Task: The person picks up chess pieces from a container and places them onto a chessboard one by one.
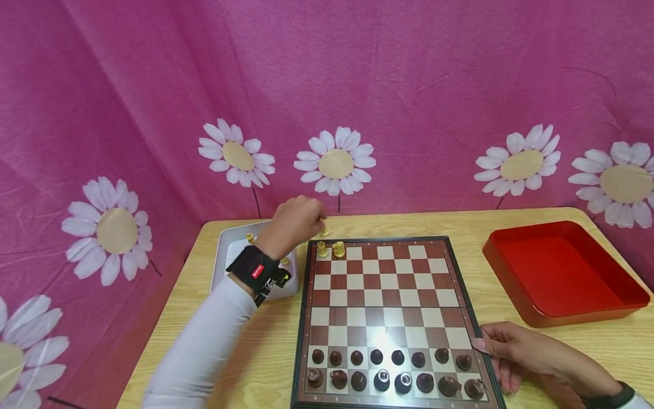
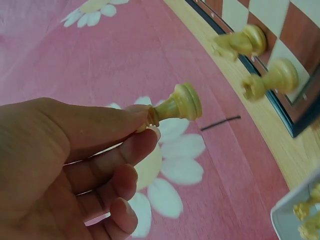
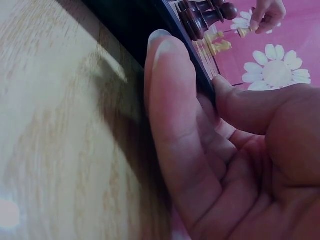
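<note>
While the left hand (image 1: 296, 220) pinches a pale piece (image 2: 184, 102) between thumb and forefinger, its other fingers lie loosely bent beneath. The piece's round base points out from the fingertips; its head is hidden in the grip, so its kind cannot be told. It is above the surface (image 1: 265, 346), just beyond the far left corner of the board (image 1: 383, 281). A pale rook (image 1: 322, 250) and a pale knight (image 1: 339, 250) stand side by side on the board, just nearer the person than these fingers. The white bin (image 1: 229, 238), holding more pale pieces (image 1: 250, 238), is to their left, partly under the wrist.

The right hand (image 1: 513, 353) grips the board's right edge, thumb on the rim and fingers against the side. Dark pieces (image 1: 359, 380) stand in two rows left of those fingers. Beyond them, to the right, sits the red tray (image 1: 567, 272).
</note>
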Tool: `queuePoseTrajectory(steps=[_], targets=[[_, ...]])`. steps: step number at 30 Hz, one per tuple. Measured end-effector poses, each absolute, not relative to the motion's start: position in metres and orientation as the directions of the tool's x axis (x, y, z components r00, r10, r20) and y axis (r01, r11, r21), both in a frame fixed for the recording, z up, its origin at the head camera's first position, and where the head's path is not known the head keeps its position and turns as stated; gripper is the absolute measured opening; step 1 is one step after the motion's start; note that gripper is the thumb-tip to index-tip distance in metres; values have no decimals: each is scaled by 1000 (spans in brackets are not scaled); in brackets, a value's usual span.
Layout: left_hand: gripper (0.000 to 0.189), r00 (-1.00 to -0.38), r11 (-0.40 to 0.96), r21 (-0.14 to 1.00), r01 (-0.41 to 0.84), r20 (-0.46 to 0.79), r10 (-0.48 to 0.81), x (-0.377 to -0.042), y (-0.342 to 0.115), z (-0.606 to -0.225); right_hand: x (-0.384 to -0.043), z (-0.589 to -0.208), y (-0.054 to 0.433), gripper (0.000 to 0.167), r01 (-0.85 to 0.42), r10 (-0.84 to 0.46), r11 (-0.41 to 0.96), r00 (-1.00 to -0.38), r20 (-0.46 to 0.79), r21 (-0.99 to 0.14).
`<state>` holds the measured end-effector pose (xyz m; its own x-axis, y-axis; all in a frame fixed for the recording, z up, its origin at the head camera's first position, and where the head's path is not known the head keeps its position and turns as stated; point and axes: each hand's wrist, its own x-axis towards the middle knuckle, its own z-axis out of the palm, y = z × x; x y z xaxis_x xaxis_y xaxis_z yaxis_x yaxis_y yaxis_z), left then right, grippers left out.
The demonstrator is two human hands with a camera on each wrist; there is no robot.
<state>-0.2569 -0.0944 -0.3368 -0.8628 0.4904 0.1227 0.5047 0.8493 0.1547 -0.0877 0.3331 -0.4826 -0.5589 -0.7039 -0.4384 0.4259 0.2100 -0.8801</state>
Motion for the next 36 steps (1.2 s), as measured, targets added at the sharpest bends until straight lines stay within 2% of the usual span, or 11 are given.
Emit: queuePoseTrajectory(steps=[11,21,28,36], targets=[[19,-841,825,163,541,108,530,-255,-72,-342,-87,-482,332,44,403,-684,230,-581,-441,-886],[17,-839,826,154,542,52,541,-257,-56,-349,-87,-483,333,43,417,-705,199,-568,-425,-887],[14,-832,822,135,553,53,552,-259,-50,-358,-87,-483,333,37,423,-704,201,-565,-431,-884],[11,-817,802,162,575,68,573,-261,-45,-371,-87,-483,333,43,419,-705,201,-566,-428,-885]])
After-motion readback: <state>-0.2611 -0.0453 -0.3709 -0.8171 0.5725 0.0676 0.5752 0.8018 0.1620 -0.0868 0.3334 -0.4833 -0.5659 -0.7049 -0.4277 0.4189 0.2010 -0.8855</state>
